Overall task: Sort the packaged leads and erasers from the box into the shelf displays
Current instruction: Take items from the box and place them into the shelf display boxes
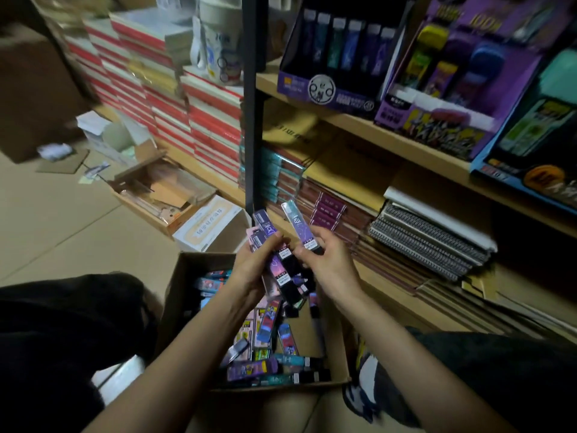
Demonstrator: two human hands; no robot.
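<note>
**Hands sorting lead packs above the box**

Left hand grips a fanned bundle of packs, purple, pink and black, fingers curled round them; right hand is just beside it and pinches a single pack by its lower end, so that the teal and purple pack stands tilted above the fingers.

At far left, stacks of red and white books rise against the wall, with a white jug on top of one stack; in front of them on the floor lies a shallow cardboard tray of scraps, and a small white carton sits beside it.

Below both hands and between the person's knees stands the open cardboard box; loose packs in many colours lie jumbled inside it.

To the right a dark upright post marks the edge of the wooden shelf; on its board stands a dark display holding a row of upright packs; next to it, touching, is a purple display of small coloured items, too blurred to name; a blue display stands at the far right.

On the level below lie flat cartons and spiral notebooks.
</note>
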